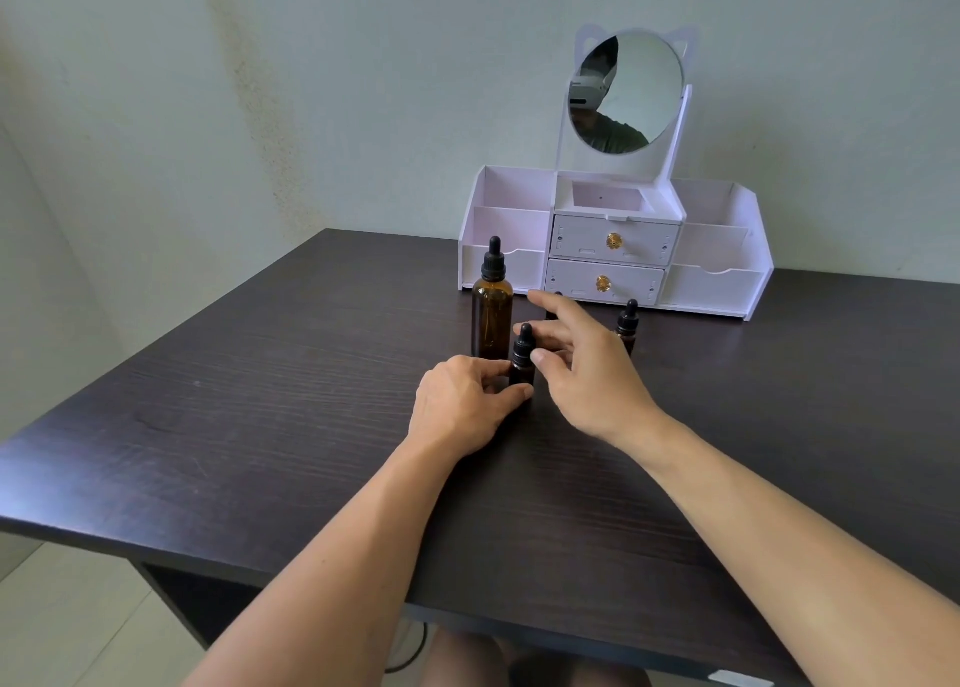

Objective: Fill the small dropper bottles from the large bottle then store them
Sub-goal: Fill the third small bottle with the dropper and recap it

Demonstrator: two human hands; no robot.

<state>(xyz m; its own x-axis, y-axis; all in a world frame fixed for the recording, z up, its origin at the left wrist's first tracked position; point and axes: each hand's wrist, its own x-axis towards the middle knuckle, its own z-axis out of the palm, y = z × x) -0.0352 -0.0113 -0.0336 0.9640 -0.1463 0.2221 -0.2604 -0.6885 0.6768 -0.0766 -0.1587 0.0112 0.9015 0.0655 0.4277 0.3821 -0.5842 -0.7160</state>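
Barely started: my left hand (462, 406) has a grip pinched on one small dropper bottle (522, 361) on the worktop (260, 426), right hand (587, 369) spread, holding nothing. Large bottle (492, 317) capped, organizer (613, 245) looks unfilled.

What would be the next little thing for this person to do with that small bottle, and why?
Probably close the right hand on the dropper cap and unscrew it. The left hand already pinches the small bottle near its base, upright on the table, while the right hand's fingers hover open beside the cap. The cap is on, so nothing can be filled yet.
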